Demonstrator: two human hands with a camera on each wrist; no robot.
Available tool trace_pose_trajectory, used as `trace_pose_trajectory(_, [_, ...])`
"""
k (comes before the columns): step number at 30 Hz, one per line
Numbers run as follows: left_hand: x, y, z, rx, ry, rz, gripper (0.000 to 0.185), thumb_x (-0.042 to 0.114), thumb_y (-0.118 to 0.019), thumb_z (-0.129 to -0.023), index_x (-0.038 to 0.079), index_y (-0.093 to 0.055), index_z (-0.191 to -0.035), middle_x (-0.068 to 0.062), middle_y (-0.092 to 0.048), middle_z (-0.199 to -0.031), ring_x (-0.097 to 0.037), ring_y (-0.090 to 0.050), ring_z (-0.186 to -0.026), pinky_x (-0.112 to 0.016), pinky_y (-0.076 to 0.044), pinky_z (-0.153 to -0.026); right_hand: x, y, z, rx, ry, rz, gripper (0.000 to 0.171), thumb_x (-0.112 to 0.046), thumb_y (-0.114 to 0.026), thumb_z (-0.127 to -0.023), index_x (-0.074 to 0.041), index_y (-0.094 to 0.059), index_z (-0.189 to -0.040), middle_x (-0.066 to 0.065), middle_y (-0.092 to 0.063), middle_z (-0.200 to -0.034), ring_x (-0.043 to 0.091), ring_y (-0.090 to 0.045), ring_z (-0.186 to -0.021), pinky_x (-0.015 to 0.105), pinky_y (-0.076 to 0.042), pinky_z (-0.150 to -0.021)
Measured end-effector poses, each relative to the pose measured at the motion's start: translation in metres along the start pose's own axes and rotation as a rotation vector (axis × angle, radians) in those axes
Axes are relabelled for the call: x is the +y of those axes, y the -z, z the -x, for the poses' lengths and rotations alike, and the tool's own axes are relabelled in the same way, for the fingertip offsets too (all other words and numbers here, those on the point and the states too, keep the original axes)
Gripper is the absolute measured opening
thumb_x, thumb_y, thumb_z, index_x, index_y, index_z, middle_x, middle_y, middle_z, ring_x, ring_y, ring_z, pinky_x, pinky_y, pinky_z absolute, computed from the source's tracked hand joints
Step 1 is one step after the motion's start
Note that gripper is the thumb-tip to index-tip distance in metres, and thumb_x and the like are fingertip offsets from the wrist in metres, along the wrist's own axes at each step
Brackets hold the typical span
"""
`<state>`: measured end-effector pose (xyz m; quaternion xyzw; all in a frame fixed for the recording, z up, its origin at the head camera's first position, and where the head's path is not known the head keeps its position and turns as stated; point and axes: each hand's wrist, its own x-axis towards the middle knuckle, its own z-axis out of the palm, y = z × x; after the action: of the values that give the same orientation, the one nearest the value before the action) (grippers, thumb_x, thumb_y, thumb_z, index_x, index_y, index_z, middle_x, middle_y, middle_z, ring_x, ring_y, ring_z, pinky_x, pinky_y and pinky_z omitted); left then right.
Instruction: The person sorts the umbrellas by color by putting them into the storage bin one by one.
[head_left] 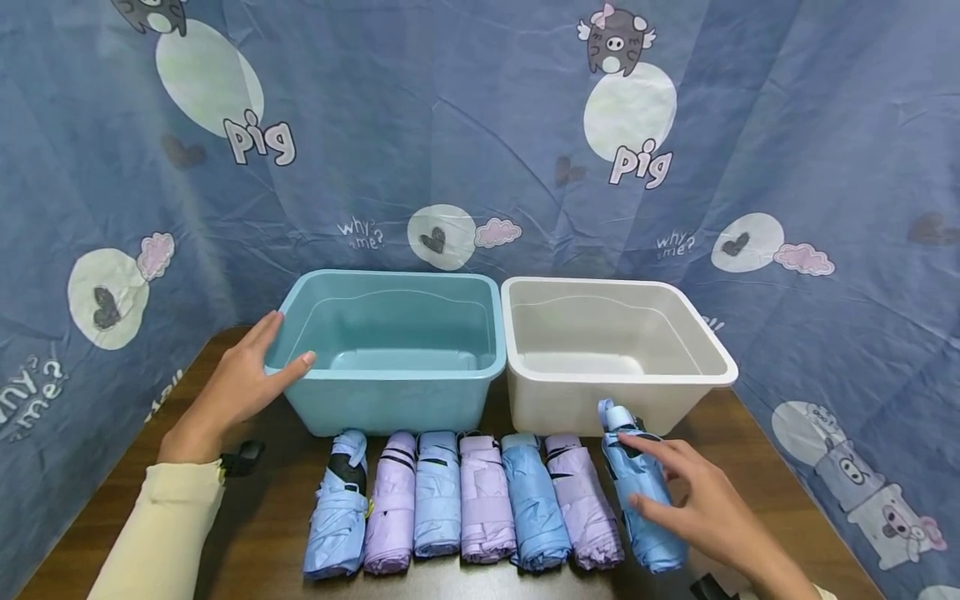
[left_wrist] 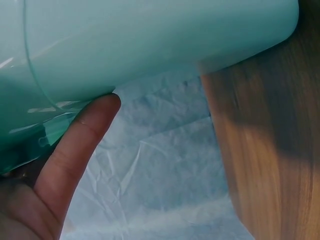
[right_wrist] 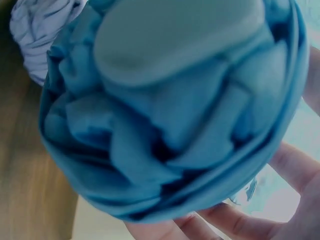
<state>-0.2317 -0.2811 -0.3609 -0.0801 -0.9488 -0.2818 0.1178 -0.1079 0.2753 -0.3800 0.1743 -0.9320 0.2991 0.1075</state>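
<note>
My left hand [head_left: 236, 392] rests against the left end of the teal bin [head_left: 390, 406], its fingers spread and fairly straight along the rim. A straight finger [left_wrist: 75, 150] touches the bin's side in the left wrist view. With my right hand [head_left: 701, 496] I hold a folded blue umbrella [head_left: 648, 508] at the right end of a row, thumb and fingers around its body. The right wrist view shows its gathered blue fabric and flat end [right_wrist: 180, 40] close up, with fingers [right_wrist: 235, 220] behind it. Beside it lies a folded purple umbrella [head_left: 585, 508].
A white bin [head_left: 592, 404] stands right of the teal one, their rims nearly meeting. Several more folded blue and purple umbrellas [head_left: 487, 508] lie in a row before the bins on the wooden table [head_left: 255, 517]. A blue printed cloth [head_left: 480, 125] hangs behind.
</note>
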Motion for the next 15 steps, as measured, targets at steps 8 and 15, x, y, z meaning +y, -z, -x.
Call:
trace_pose_trajectory(8, [-0.001,0.001,0.001,-0.002,0.002,0.013,0.094,0.052,-0.057,-0.091,0.003,-0.009,-0.154,-0.022,-0.01,-0.159,-0.052,-0.02,-0.138,-0.074,-0.024,-0.098,-0.02,0.009,0.001,0.036,-0.005,-0.024,0.066,-0.029,-0.082,-0.078,-0.038,-0.052,-0.137,-0.009,-0.052,-0.107,0.005,-0.056,-0.078,0.022,-0.049,-0.053])
trace_pose_trajectory(15, [-0.002,0.002,0.003,-0.006,0.009,0.037,0.093,0.052,-0.058,-0.091,0.004,-0.01,-0.155,-0.019,-0.011,-0.16,-0.051,-0.02,-0.138,-0.073,-0.024,-0.098,-0.032,0.018,-0.008,0.052,0.039,-0.063,0.066,-0.025,-0.082,-0.079,-0.035,-0.053,-0.137,-0.01,-0.052,-0.109,0.007,-0.057,-0.072,0.023,-0.049,-0.051])
